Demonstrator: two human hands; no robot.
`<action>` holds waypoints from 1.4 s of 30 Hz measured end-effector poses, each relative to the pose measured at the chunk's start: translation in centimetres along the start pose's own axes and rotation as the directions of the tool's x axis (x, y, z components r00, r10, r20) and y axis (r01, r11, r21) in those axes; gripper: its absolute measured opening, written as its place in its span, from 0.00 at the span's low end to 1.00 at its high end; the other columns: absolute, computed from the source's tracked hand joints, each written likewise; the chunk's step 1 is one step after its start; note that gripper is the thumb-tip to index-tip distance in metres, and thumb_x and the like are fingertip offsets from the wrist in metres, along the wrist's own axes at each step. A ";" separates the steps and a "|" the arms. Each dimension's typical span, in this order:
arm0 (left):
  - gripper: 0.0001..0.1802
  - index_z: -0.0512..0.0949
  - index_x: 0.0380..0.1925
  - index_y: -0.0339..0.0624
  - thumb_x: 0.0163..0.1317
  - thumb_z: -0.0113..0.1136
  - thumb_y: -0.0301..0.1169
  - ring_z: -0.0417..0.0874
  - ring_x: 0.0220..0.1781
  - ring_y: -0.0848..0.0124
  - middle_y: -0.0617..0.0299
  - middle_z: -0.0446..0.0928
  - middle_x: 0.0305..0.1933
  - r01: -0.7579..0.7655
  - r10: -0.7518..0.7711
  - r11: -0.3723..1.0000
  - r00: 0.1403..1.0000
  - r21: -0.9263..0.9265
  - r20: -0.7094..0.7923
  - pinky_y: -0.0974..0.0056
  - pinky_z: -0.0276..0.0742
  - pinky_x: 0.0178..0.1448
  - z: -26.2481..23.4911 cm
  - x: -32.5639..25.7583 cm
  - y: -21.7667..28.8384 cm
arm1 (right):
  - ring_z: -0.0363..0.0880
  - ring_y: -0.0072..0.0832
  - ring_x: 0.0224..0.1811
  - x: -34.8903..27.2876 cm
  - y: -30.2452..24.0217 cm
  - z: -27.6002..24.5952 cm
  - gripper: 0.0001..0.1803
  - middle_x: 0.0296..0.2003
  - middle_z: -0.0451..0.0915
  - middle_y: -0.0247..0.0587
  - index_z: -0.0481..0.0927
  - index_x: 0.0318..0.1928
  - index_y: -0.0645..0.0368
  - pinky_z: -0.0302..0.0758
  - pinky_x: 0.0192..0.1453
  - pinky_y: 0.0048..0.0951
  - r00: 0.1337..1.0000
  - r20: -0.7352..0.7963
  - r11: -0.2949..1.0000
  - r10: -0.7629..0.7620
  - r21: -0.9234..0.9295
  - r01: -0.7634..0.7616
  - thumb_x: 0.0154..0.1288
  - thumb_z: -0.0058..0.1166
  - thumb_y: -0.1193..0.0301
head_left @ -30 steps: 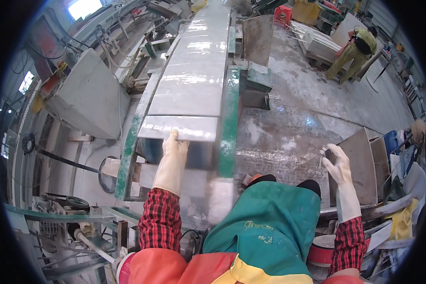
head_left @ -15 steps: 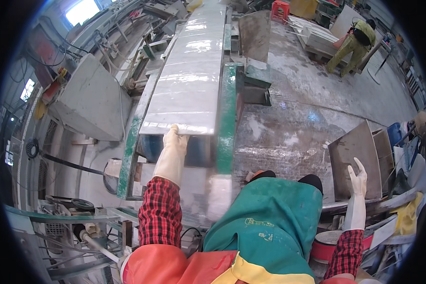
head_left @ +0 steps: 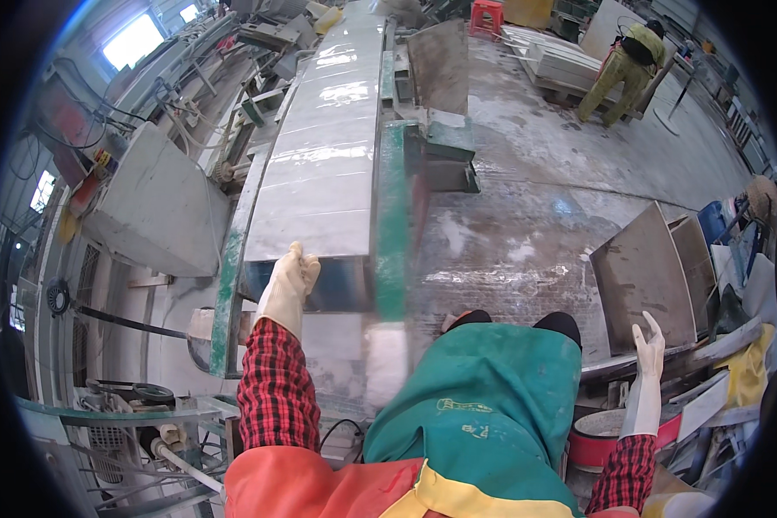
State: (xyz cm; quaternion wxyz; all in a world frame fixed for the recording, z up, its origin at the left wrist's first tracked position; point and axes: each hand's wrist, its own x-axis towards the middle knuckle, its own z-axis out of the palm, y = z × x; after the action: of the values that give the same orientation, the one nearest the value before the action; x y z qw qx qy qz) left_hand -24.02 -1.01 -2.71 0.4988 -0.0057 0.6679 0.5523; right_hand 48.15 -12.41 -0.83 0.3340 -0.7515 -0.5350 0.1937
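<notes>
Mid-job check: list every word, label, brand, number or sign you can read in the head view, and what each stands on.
Green apron, pale outlined mark: too small and blurred to read.
Green apron, pale scrawl below that mark: also too small to read.
White slab at the left hand: no lettering visible.
Nothing else in view is legible.

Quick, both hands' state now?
Left cream-gloved hand: fingers curled at near edge of glossy white flat slab; grip cannot be told.
Right cream-gloved hand: open, holding nothing visible.
</notes>
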 end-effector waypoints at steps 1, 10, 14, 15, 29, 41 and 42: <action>0.23 0.64 0.21 0.48 0.71 0.52 0.47 0.65 0.11 0.79 0.69 0.63 0.14 -0.042 0.041 0.999 0.999 0.009 0.023 0.77 0.66 0.12 -0.5 0.5 -0.5 | 0.70 0.40 0.64 -0.4 0.6 -0.5 0.28 0.59 0.75 0.52 0.73 0.61 0.65 0.62 0.69 0.35 1.000 -0.005 1.000 0.013 -0.012 -0.013 0.64 0.61 0.66; 0.20 0.71 0.28 0.41 0.69 0.54 0.47 0.70 0.15 0.76 0.67 0.68 0.19 -0.072 0.080 0.993 0.994 -0.092 0.076 0.73 0.64 0.15 0.3 -0.2 -1.9 | 0.71 0.41 0.63 -2.6 9.2 -8.0 0.27 0.59 0.75 0.50 0.73 0.61 0.65 0.64 0.69 0.36 0.973 -0.221 0.950 -0.069 -0.312 -0.003 0.64 0.58 0.66; 0.18 0.74 0.34 0.34 0.69 0.55 0.41 0.76 0.19 0.72 0.60 0.73 0.22 -0.338 0.351 0.889 0.936 0.310 0.016 0.69 0.71 0.19 -3.2 -1.9 -1.8 | 0.69 0.46 0.63 -4.0 12.1 -13.2 0.28 0.61 0.72 0.53 0.69 0.64 0.62 0.66 0.66 0.39 0.900 -0.435 0.804 0.025 -0.526 -0.276 0.69 0.51 0.60; 0.17 0.74 0.36 0.37 0.69 0.55 0.42 0.73 0.16 0.73 0.63 0.72 0.20 -0.418 0.473 0.788 0.881 0.452 -0.009 0.69 0.70 0.18 -2.9 -3.0 -1.6 | 0.68 0.46 0.64 -4.9 14.0 -14.3 0.29 0.62 0.71 0.54 0.68 0.65 0.62 0.65 0.67 0.40 0.867 -0.497 0.789 0.046 -0.514 -0.336 0.70 0.50 0.58; 0.24 0.71 0.59 0.37 0.64 0.58 0.32 0.74 0.59 0.48 0.46 0.77 0.55 -0.896 0.582 -0.254 0.159 0.364 0.797 0.53 0.69 0.63 14.4 -8.0 -8.0 | 0.75 0.54 0.51 -8.5 13.7 -17.2 0.28 0.45 0.80 0.55 0.81 0.43 0.60 0.71 0.56 0.50 0.706 -0.646 0.592 0.291 -0.458 -0.663 0.73 0.33 0.50; 0.26 0.70 0.60 0.37 0.62 0.59 0.31 0.66 0.69 0.47 0.42 0.70 0.65 -0.749 0.494 -0.443 0.253 0.492 0.832 0.51 0.56 0.75 14.9 -7.0 -10.3 | 0.58 0.34 0.71 -9.5 12.3 -15.6 0.31 0.65 0.65 0.36 0.64 0.67 0.49 0.62 0.67 0.54 0.533 -0.758 0.404 0.375 -0.384 -0.830 0.67 0.48 0.51; 0.26 0.70 0.60 0.38 0.62 0.59 0.31 0.66 0.69 0.47 0.42 0.70 0.65 -0.753 0.496 -0.438 0.253 0.491 0.831 0.52 0.56 0.75 14.8 -7.0 -10.4 | 0.57 0.34 0.71 -9.8 12.3 -15.5 0.31 0.66 0.64 0.36 0.64 0.67 0.48 0.62 0.67 0.55 0.520 -0.763 0.398 0.384 -0.371 -0.839 0.67 0.48 0.51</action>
State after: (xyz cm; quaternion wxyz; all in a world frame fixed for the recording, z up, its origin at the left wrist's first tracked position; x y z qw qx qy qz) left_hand -4.94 2.16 -4.03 0.0019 0.7563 0.6266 0.1881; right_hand 63.08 -28.63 0.67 0.0545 -0.9826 -0.1005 -0.1461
